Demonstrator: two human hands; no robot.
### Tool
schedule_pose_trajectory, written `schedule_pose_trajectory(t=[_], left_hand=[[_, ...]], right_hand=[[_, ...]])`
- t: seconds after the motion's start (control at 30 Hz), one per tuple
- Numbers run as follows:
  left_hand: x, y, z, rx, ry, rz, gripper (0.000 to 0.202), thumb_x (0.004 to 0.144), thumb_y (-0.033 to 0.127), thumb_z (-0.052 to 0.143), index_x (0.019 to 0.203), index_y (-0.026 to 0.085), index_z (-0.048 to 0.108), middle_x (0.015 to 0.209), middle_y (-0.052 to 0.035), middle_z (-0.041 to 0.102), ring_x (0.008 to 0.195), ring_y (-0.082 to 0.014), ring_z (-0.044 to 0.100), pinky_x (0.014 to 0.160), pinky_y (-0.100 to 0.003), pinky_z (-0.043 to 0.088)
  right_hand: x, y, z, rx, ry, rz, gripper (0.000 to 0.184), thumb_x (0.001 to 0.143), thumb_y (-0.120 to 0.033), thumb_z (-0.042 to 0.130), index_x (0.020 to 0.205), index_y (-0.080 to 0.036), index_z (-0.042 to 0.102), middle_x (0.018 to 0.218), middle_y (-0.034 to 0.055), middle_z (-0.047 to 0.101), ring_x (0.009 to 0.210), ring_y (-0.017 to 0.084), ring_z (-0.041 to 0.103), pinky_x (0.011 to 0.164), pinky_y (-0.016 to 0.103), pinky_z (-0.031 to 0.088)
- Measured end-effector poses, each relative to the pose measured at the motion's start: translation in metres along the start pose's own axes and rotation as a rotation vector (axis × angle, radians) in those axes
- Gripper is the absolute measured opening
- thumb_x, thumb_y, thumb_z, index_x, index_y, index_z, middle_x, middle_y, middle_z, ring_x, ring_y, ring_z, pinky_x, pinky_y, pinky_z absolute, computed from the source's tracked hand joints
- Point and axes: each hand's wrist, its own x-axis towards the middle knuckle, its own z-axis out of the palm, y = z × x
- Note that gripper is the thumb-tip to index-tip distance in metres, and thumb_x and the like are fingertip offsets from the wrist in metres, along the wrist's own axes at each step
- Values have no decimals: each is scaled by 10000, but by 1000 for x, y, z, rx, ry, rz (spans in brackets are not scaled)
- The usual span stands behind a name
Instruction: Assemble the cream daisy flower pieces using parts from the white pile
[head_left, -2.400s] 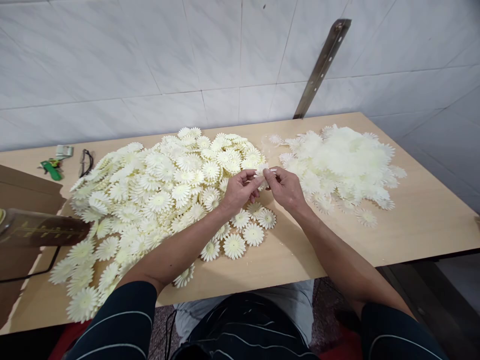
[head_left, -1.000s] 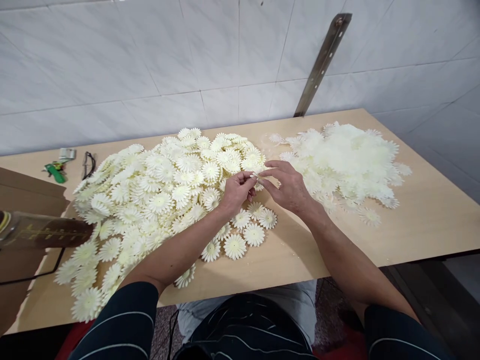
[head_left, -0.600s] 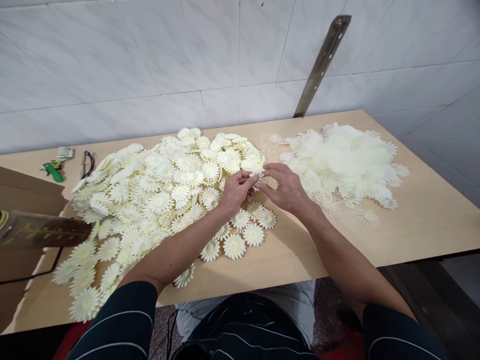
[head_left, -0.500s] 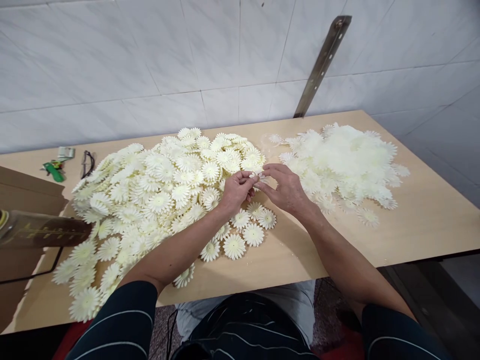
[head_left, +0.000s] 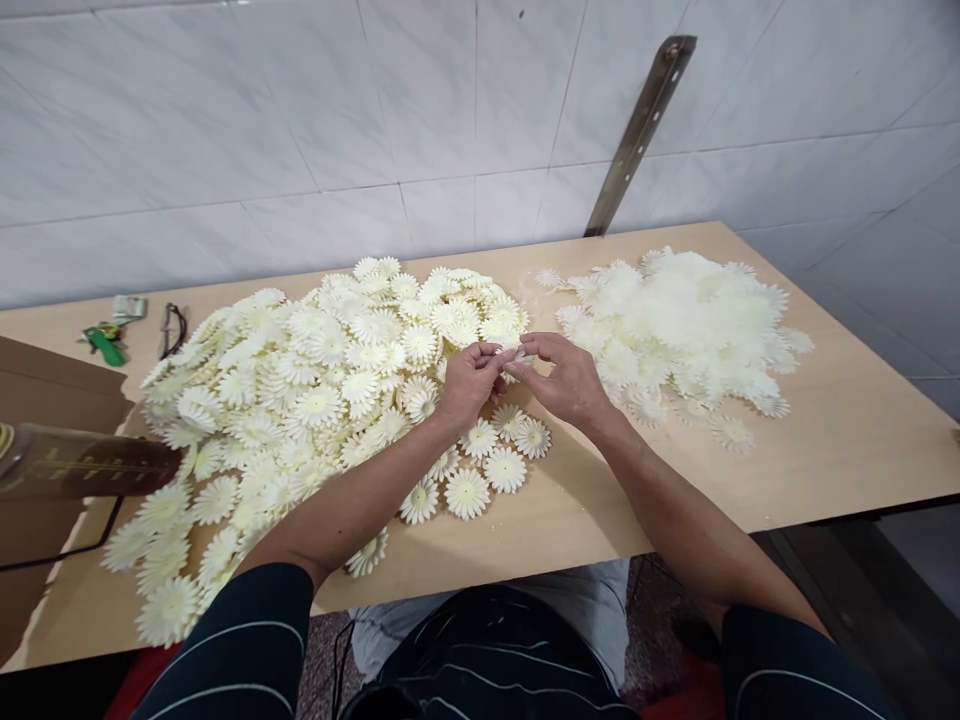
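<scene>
My left hand (head_left: pixel 472 380) and my right hand (head_left: pixel 559 375) meet over the middle of the table, fingertips pinched together on a small pale artificial flower (head_left: pixel 517 357). Most of that flower is hidden by the fingers. To the left spreads a large heap of cream-white artificial flowers (head_left: pixel 315 405), its right edge close behind my left hand. Several single flowers (head_left: pixel 467 493) lie flat below my hands. Beyond my right hand is a pile of thinner, more see-through flower petal pieces (head_left: pixel 694 320).
A bottle of dark liquid (head_left: pixel 90 462) juts in at the left beside a cardboard box (head_left: pixel 45 385). Behind are a green-handled tool (head_left: pixel 105 345) and glasses (head_left: pixel 172 330). A metal bracket (head_left: pixel 641 135) leans against the tiled wall at the wooden table's (head_left: pixel 840 440) back edge.
My hands stay together at the same spot, with the fingers shifting slightly on the small flower. The heaps look the same; the view has moved very slightly.
</scene>
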Motion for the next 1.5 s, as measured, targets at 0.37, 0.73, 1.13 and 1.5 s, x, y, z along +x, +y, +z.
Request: schedule_pose_trajectory(t=[0.37, 0.73, 1.13, 1.5], left_hand=[[-1, -3, -2, -3, -31, 51, 490, 712, 512, 1010, 869, 178, 689, 552, 60, 626, 425, -82, 542, 380, -180, 385], [2, -9, -3, 1, -31, 51, 473, 761, 510, 990, 854, 193, 652, 518, 71, 594, 421, -94, 552, 380, -186, 399], [3, -8, -3, -10, -12, 47, 309, 873, 347, 929, 863, 167, 678, 600, 59, 623, 445, -76, 594, 395, -177, 382], [2, -10, -4, -17, -46, 39, 295, 895, 392, 905, 864, 151, 738, 527, 20, 633, 461, -105, 603, 431, -181, 429]], right_hand=[[5, -10, -13, 183, 53, 221, 259, 923, -473, 734, 884, -233, 822, 1066, 93, 859, 1002, 295, 779, 886, 446, 665], [15, 1, -58, -99, 199, 222, 258, 983, -422, 671, 851, -222, 767, 806, 62, 768, 755, 240, 714, 721, 381, 568], [13, 13, -120, -762, -124, 509, 91, 905, -311, 836, 954, -260, 893, 847, 106, 815, 925, 370, 756, 811, 481, 553], [15, 5, -95, -524, 140, 241, 313, 1062, -474, 657, 1046, -213, 829, 1137, 162, 814, 952, 313, 759, 960, 506, 583]])
